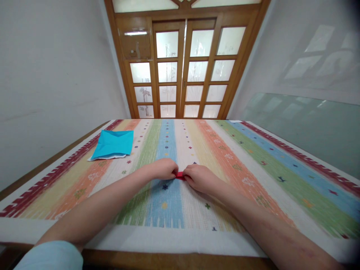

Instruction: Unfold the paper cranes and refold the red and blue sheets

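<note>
A small piece of folded red paper [180,175] lies between my two hands, low over the striped tablecloth. My left hand [165,168] pinches its left end with curled fingers. From the other side, my right hand [197,177] grips the right end between thumb and fingers. Only the short middle stretch of the red paper shows; my fingers cover both ends. Off to the left, apart from both hands, rests a stack of paper with a bright blue sheet [115,143] on top and white edges showing beneath.
The striped tablecloth [152,210] covers the whole table. A wooden table edge [168,258] runs along the front. Beyond the far side stands a wooden door with glass panes [184,67]. A glass panel [303,127] leans by the right wall.
</note>
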### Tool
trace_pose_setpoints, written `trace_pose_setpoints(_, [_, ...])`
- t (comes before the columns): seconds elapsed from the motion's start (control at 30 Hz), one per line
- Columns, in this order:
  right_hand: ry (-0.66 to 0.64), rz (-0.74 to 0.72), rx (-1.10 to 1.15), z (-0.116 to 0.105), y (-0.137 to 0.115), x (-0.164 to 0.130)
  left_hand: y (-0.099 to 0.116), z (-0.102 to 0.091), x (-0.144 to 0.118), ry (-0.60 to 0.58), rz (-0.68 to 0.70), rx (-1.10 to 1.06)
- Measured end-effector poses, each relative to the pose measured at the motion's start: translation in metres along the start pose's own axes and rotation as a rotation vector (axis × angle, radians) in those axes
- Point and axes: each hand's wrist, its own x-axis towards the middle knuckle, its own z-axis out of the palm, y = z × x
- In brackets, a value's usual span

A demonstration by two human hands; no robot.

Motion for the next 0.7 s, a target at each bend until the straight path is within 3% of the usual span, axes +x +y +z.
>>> trace_pose_setpoints(0.23, [0.032, 0.02, -0.112, 0.009, -0.012, 0.012, 0.0, 0.019, -0.013, 0.128, -0.033, 0.024])
trace_pose_setpoints(0.53, [-0.025, -0.133, -0.073, 0.007, -0.013, -0.002, 0.021, 0.027, -0.045, 0.149, -0.012, -0.046])
trace_pose_setpoints(0.7, [-0.077, -0.097, -0.104, 0.003, -0.018, -0.004, 0.023, 0.023, -0.067, 0.176, -0.09, -0.117])
